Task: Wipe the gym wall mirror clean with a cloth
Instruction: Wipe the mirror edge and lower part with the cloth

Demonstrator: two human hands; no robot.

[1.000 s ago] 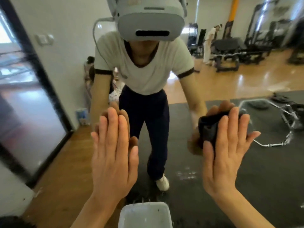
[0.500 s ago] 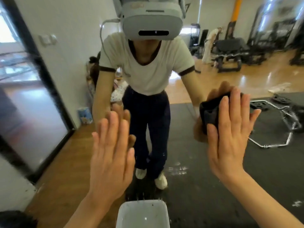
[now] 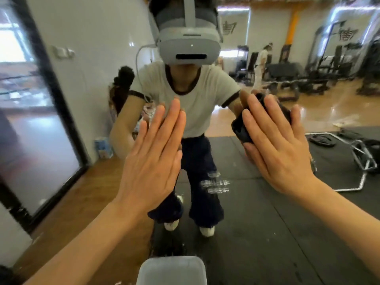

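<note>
The left hand (image 3: pixel 153 159) lies flat against the mirror (image 3: pixel 267 233) with straight, closed fingers and holds nothing; the right hand (image 3: pixel 277 149), well apart from it, presses a dark cloth (image 3: pixel 240 128) flat against the glass with straight, slightly spread fingers. The cloth sits under the right palm and fingers, its edge showing to the left of and above the hand, level with the upper arm of the reflected person (image 3: pixel 197 99). Below the hands, smears (image 3: pixel 216 183) mark the glass, and a white tub (image 3: pixel 171 270) stands at the bottom edge.
</note>
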